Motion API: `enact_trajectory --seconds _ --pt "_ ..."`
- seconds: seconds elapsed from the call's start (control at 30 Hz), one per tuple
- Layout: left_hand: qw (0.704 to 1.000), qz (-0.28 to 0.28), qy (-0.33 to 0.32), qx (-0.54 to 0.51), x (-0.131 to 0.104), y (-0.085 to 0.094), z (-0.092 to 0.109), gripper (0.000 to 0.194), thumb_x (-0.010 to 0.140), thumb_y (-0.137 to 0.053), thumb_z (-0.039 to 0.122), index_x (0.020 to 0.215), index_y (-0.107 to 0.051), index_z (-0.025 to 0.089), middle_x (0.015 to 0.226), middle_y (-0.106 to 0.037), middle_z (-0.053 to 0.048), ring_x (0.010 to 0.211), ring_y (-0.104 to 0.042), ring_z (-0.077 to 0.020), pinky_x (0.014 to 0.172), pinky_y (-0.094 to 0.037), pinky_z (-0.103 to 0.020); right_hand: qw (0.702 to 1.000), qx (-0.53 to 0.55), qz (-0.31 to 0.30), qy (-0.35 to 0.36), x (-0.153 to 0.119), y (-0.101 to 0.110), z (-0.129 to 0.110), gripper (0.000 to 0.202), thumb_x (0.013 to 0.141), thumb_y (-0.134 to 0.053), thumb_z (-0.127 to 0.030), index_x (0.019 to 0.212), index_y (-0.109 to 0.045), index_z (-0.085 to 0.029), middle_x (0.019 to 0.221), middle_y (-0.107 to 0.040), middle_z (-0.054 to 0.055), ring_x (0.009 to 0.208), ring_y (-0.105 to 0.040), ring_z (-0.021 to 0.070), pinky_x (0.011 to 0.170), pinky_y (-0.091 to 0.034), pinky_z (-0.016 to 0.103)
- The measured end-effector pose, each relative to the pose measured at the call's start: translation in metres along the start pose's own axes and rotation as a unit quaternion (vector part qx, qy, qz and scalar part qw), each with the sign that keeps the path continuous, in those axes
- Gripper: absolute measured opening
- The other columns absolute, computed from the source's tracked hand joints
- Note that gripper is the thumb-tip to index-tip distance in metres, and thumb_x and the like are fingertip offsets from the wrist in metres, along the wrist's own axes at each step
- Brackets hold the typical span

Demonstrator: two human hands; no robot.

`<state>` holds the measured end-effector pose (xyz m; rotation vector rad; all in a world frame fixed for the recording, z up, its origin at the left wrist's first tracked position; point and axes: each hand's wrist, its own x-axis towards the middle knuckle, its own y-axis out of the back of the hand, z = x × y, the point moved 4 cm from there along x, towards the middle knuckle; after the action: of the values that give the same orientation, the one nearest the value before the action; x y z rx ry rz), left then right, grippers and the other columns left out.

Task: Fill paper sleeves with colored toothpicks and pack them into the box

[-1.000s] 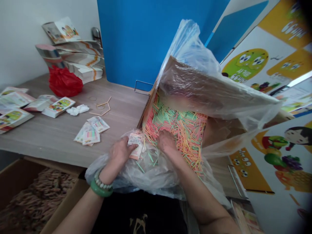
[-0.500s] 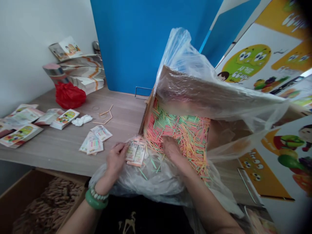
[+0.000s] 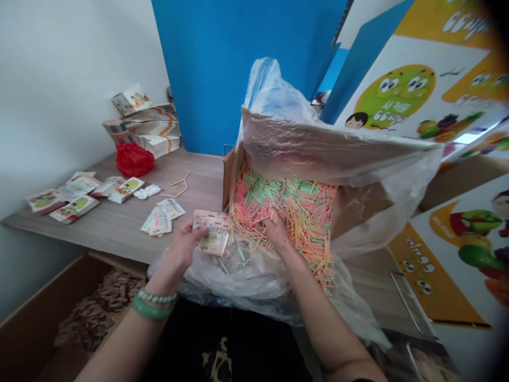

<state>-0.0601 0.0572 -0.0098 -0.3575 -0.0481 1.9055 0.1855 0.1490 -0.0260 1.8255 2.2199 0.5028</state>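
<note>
Small printed packets (image 3: pixel 211 236) are gripped between the thumb and fingers of my left hand (image 3: pixel 183 248), over the front edge of the plastic liner. My right hand (image 3: pixel 275 229) is inside the lined cardboard box, its fingers pinched on a few pink sticks (image 3: pixel 263 216). Around it lies a heap of thin pink, green, yellow and orange sticks (image 3: pixel 306 225). The clear plastic liner (image 3: pixel 246 281) spills over the box's front, with a few loose green sticks on it. Left of my left hand, filled packets (image 3: pixel 162 217) lie on the table.
Printed boxes and packs (image 3: pixel 75 208), a red plastic bag (image 3: pixel 134 159), a white tissue (image 3: pixel 147 191) and several joined sticks (image 3: pixel 178 187) are on the table. A blue panel (image 3: pixel 246 69) stands behind. Large printed cartons (image 3: pixel 401 95) are at the right; an open carton (image 3: pixel 35 289) is at lower left.
My left hand has lifted the packets off the liner and holds them tilted up. My right hand has come up slightly with sticks between its fingers. The view has shifted.
</note>
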Motion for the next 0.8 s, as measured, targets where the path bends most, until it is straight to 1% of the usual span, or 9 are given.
enact_trajectory --seconds 0.1,0.17,0.3,0.37,0.4,0.47,0.57,0.7,0.8 --pt "0.992 0.019 -0.036 0.117 0.014 -0.007 -0.007 0.023 0.065 -0.074 0.033 0.079 -0.068 0.017 0.074 -0.069 -0.002 0.067 -0.063 -0.0187 0.064 -0.052 -0.030 0.997 0.076 0.016 0.007 -0.004 -0.006 0.016 0.026 0.079 -0.039 -0.027 0.101 -0.049 -0.021 0.092 -0.064 0.003 0.083 -0.061 0.0168 0.077 -0.050 0.027" --pt "0.954 0.043 -0.068 0.288 0.022 -0.007 -0.009 0.018 0.073 -0.068 0.033 0.078 -0.070 0.016 0.076 -0.067 -0.004 0.073 -0.064 -0.0220 0.067 -0.052 -0.033 0.995 0.101 0.007 0.020 -0.005 -0.011 0.026 0.020 0.078 -0.044 -0.029 0.094 -0.051 -0.022 0.089 -0.062 0.001 0.081 -0.059 0.0169 0.077 -0.049 0.028" --pt "0.759 0.145 -0.159 0.614 0.017 -0.011 -0.001 0.047 0.083 -0.068 0.037 0.123 -0.067 0.014 0.121 -0.064 -0.019 0.109 -0.062 -0.0358 0.093 -0.049 -0.050 0.987 0.158 0.008 0.020 -0.005 -0.014 0.035 0.011 0.081 -0.050 -0.033 0.084 -0.052 -0.023 0.078 -0.058 -0.002 0.074 -0.055 0.0167 0.073 -0.047 0.029" --pt "0.711 0.169 -0.221 0.646 0.006 -0.023 0.004 0.050 0.088 -0.064 0.039 0.131 -0.062 0.015 0.133 -0.058 -0.022 0.118 -0.058 -0.0380 0.099 -0.045 -0.055 0.983 0.183 0.020 0.019 -0.007 -0.012 0.032 0.009 0.082 -0.050 -0.033 0.082 -0.051 -0.024 0.074 -0.057 -0.003 0.072 -0.054 0.0162 0.073 -0.046 0.029" --pt "0.720 0.145 -0.247 0.632 0.000 -0.033 0.004 0.043 0.091 -0.060 0.039 0.127 -0.064 0.015 0.130 -0.060 -0.020 0.116 -0.059 -0.0359 0.099 -0.046 -0.054 0.981 0.191 0.023 0.020 -0.009 -0.011 0.028 0.009 0.083 -0.050 -0.033 0.082 -0.050 -0.024 0.073 -0.057 -0.003 0.071 -0.054 0.0161 0.073 -0.046 0.029" --pt "0.777 0.047 -0.284 0.560 -0.007 -0.059 -0.001 0.035 0.095 -0.054 0.036 0.119 -0.068 0.016 0.121 -0.067 -0.016 0.109 -0.064 -0.0290 0.097 -0.051 -0.045 0.979 0.203 0.013 0.023 -0.014 -0.011 0.022 0.011 0.086 -0.050 -0.035 0.085 -0.049 -0.025 0.075 -0.058 -0.003 0.072 -0.056 0.0163 0.073 -0.046 0.030" --pt "0.831 -0.074 -0.307 0.458 -0.011 -0.100 -0.015 0.040 0.098 -0.047 0.034 0.132 -0.060 0.018 0.124 -0.069 -0.013 0.112 -0.066 -0.0240 0.098 -0.053 -0.039 0.985 0.169 -0.015 0.044 -0.023 -0.014 0.016 0.016 0.089 -0.048 -0.040 0.089 -0.049 -0.025 0.083 -0.062 0.000 0.076 -0.058 0.0180 0.073 -0.045 0.031" --pt "0.822 -0.141 -0.311 0.456 -0.018 -0.134 -0.040 0.045 0.097 -0.043 0.025 0.141 -0.053 0.018 0.139 -0.062 -0.014 0.129 -0.058 -0.0250 0.110 -0.047 -0.044 0.994 0.076 0.005 0.077 -0.033 -0.021 0.023 0.020 0.086 -0.048 -0.044 0.090 -0.050 -0.024 0.086 -0.064 0.004 0.078 -0.057 0.0214 0.070 -0.043 0.032" --pt "0.814 -0.150 -0.293 0.479 -0.028 -0.134 -0.047 0.046 0.097 -0.045 0.024 0.142 -0.051 0.016 0.148 -0.053 -0.016 0.139 -0.049 -0.0270 0.115 -0.041 -0.049 0.995 0.025 0.023 0.093 -0.036 -0.026 0.028 0.020 0.084 -0.048 -0.041 0.092 -0.051 -0.023 0.087 -0.066 0.006 0.077 -0.058 0.0228 0.068 -0.041 0.032"
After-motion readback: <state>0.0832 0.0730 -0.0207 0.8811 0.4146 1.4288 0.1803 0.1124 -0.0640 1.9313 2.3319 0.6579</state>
